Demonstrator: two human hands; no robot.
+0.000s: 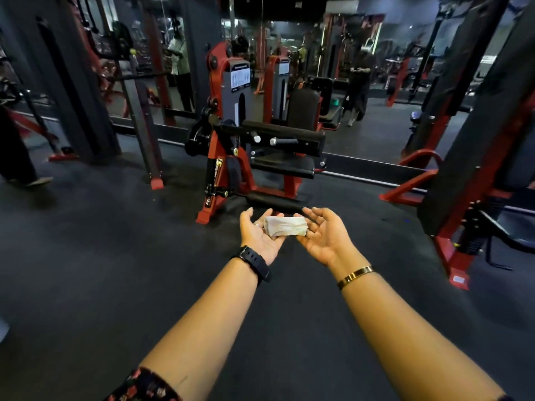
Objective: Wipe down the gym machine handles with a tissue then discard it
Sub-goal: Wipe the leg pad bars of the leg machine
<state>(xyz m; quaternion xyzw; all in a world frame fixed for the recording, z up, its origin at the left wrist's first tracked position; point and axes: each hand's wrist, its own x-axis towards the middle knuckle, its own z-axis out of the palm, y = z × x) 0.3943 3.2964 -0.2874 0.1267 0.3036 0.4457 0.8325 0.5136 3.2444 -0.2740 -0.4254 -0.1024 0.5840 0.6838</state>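
Observation:
A folded white tissue (286, 226) lies across both of my upturned palms. My left hand (260, 235), with a black watch on the wrist, supports its left end with fingers relaxed. My right hand (325, 235), a gold bangle on the wrist, supports its right end, fingers also straight. Straight ahead stands a red and black gym machine (231, 134) with a black seat (285, 167). Its short handles (282, 141) with silver end caps stick out below the padded roller (286, 133). My hands are well short of the machine, just in front of its lower foot pad (275, 201).
Dark rubber floor (115, 270) spreads all around me. A red and black rack (469, 169) rises on the right, and a dark frame with red feet (150, 157) on the left. A person's leg and foot (31, 175) show at far left. A mirror wall (362, 82) runs behind the machine.

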